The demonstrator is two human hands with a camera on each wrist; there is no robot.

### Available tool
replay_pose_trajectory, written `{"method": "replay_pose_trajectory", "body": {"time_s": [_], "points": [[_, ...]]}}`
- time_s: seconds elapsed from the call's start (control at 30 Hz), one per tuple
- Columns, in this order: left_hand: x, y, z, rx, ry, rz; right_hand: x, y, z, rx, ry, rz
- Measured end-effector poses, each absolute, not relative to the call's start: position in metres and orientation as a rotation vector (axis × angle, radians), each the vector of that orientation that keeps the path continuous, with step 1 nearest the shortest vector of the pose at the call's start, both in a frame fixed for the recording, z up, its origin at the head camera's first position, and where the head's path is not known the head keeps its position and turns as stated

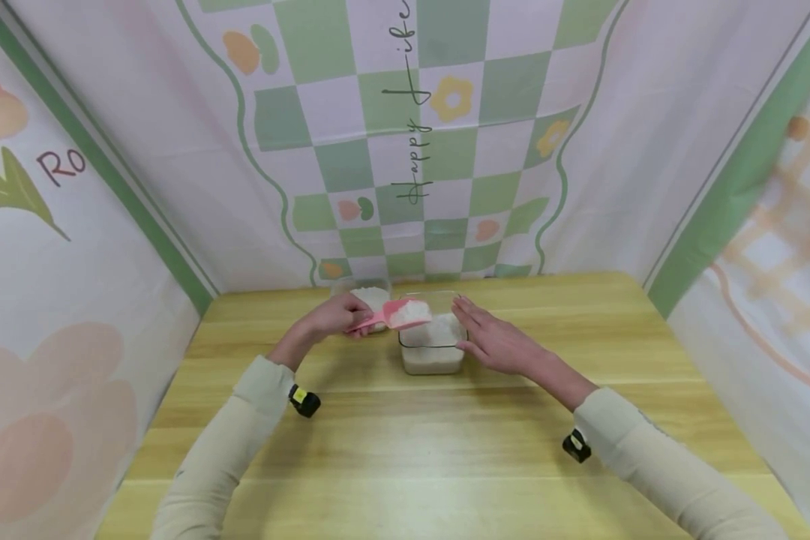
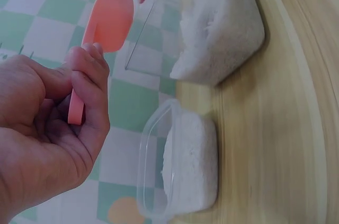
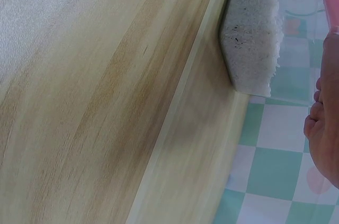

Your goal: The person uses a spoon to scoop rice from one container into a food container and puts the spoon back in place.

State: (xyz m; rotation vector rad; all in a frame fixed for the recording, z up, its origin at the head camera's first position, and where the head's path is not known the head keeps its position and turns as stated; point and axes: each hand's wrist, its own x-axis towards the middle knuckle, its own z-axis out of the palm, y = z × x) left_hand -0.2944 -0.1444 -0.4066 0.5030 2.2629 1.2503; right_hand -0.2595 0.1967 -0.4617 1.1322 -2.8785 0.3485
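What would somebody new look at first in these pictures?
Probably the pink scoop, loaded with white grains, which the left hand holds up at the left side of a glass box. That box, partly filled with white grains too, stands toward the back of the table, with the right hand at its right side. Behind hangs a green-and-white checked cloth.

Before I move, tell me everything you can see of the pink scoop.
The pink scoop looks like smooth plastic, with a broad, rounded blade, raised sides and a slim handle. The left hand grips the handle, its fingers curled round it. In the head view, a heap of white grains lies in the blade, which points toward the person's right, over the left part of the glass container. Whether it touches the rim cannot be told.
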Motion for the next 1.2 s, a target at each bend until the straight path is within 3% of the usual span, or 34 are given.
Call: {"method": "replay_pose_trajectory", "body": {"time_s": [1.2], "points": [[-0.303,-0.228,-0.408,0.272,2.359,1.254,-0.259,0.197,-0.461,1.134,-2.882,0.346]]}}
